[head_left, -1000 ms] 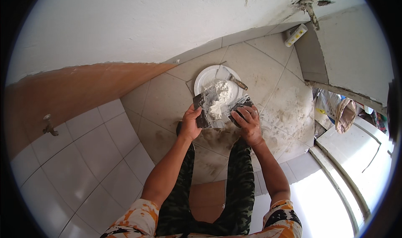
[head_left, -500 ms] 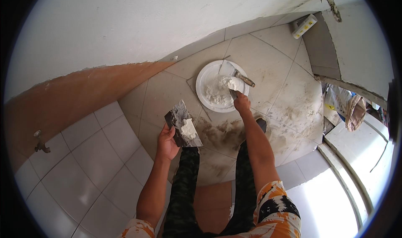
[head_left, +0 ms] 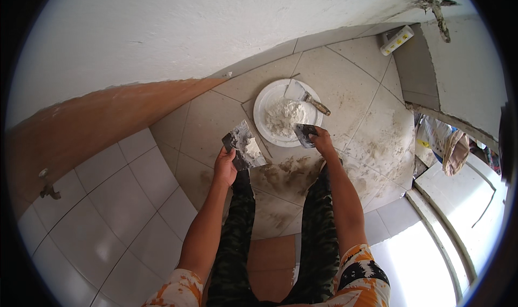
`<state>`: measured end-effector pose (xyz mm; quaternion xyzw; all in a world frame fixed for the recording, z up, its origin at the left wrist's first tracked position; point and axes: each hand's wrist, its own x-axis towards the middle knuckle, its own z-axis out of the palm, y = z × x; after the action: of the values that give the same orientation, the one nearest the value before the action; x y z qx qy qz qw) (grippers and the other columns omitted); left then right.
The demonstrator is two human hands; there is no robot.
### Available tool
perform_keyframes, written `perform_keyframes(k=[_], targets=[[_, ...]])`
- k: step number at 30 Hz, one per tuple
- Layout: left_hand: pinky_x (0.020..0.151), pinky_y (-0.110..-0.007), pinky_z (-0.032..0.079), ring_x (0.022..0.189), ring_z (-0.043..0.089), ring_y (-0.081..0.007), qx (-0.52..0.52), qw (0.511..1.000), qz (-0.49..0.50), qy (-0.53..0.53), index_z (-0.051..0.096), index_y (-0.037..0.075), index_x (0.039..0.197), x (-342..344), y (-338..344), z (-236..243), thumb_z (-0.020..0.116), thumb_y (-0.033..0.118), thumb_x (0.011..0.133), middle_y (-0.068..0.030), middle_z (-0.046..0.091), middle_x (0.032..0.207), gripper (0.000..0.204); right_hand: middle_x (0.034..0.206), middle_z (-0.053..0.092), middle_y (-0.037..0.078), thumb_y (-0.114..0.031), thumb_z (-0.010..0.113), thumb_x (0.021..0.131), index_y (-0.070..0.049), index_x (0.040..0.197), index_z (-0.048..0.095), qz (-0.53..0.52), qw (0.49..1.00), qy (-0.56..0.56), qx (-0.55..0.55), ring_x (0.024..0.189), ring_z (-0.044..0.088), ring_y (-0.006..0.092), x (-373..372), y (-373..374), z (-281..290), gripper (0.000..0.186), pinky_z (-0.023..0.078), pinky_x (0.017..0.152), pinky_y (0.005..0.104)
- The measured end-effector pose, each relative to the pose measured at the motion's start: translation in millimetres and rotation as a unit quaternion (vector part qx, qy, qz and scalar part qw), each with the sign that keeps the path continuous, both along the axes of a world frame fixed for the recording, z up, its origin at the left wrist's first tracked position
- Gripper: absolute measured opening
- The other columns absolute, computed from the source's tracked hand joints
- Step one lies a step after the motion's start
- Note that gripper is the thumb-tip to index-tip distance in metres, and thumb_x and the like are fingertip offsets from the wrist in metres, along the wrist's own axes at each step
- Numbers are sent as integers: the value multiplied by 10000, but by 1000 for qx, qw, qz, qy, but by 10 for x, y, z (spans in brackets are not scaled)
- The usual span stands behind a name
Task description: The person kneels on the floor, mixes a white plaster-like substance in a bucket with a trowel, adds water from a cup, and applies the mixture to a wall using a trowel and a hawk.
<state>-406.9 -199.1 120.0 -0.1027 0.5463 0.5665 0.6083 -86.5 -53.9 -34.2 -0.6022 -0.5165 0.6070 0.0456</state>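
Note:
My left hand [head_left: 225, 168] is closed on the edge of a flat dark scraper plate [head_left: 234, 141]. A lump of white putty [head_left: 252, 147] sits on that plate, and grey smears cover its surface. In my right hand [head_left: 323, 141] is a smaller dark scraper [head_left: 304, 135], held over the near right rim of a round white plate [head_left: 260, 128]. A loose heap of white putty [head_left: 283, 115] fills the middle of the round plate. Across its far right side lies a putty knife [head_left: 315, 103] with a worn brown handle, touched by neither hand.
Dirt-smeared floor tiles [head_left: 356, 113] surround the round plate. A white wall [head_left: 135, 37] with an orange-brown band [head_left: 108, 110] rises ahead and left. A tap [head_left: 50, 191] juts out at far left. A white cylinder [head_left: 397, 40] stands in the far right corner; bags [head_left: 456, 153] lie at right.
My right hand has drawn the small scraper back from the putty heap toward me, turning its face up. My left hand has lifted the loaded scraper plate slightly farther away and to the right.

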Motion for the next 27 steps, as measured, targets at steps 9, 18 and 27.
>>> perform_keyframes(k=[9,18,27], targets=[[1013,-414,479,1178,596,-228,21,998,-34,-55,530,82,1340,191,136,-123,476,89,1012,-66,612,1293,332,1065,697,184,-106,502,870,-169,1242,633,92,932,-274,217,972,661,411,-546,214,98,399,516,860,521],[1021,-423,476,1194,591,-236,7,998,-20,-51,514,83,1358,259,-23,74,513,99,995,-69,605,1310,364,1063,701,163,-92,516,830,-124,1151,643,108,950,-257,142,978,656,404,-660,-2,104,347,533,851,496],[1018,-431,476,1185,594,-244,29,998,-21,-58,503,91,1363,126,12,-5,505,120,1008,-66,602,1310,356,936,706,182,-93,675,783,-10,1090,661,71,992,-92,-58,839,679,287,-265,293,33,319,517,776,422]])
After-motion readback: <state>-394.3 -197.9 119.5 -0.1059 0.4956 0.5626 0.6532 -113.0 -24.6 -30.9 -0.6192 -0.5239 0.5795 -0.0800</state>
